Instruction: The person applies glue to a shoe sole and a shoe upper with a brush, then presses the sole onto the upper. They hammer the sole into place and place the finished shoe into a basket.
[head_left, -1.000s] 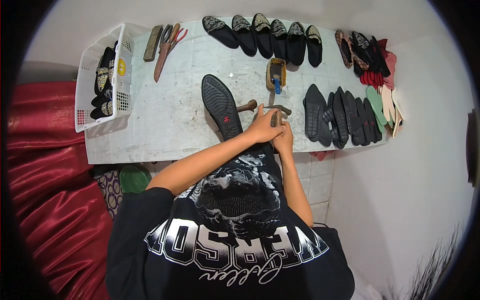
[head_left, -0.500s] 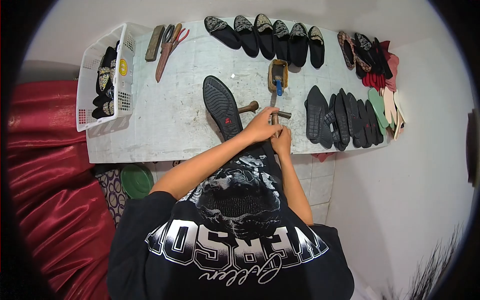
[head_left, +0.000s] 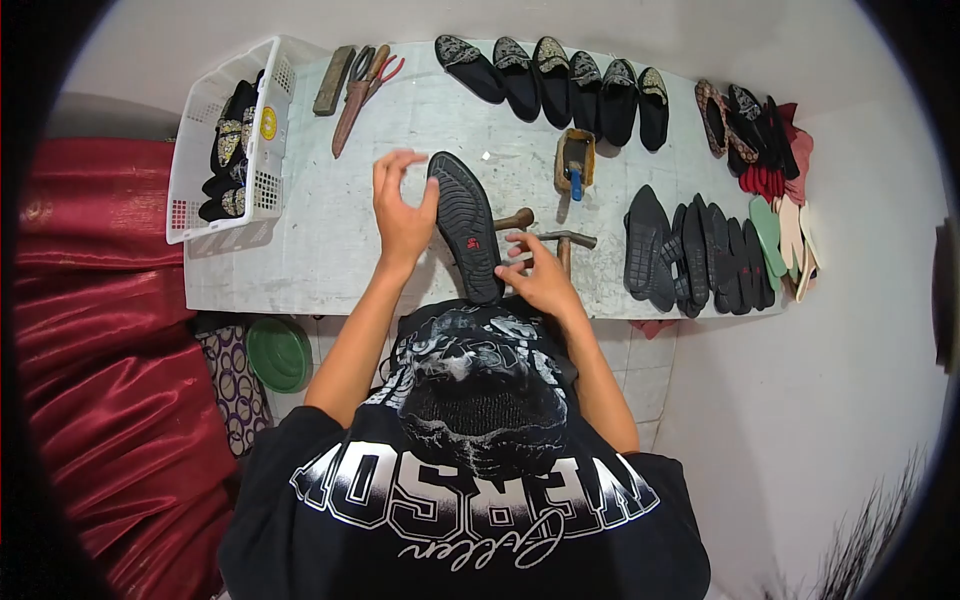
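A black shoe stands sole up near the table's front edge, its ridged sole marked in red. My left hand is at the shoe's left side near the toe, fingers apart and curved, holding nothing. On the other side, my right hand is beside the heel end with its fingers spread, the thumb close to the sole's edge. A hammer lies on the table just right of my right hand. The wooden handle end of another tool sticks out from behind the shoe.
On the table are a glue container with a blue-handled brush, a row of black shoes at the back, several black soles at right, and scissors and pliers near a white basket. A green basin is below.
Both hands have left the hammer, which now lies on the table. My left hand has moved left to the shoe's toe end; my right hand has come to its heel end.
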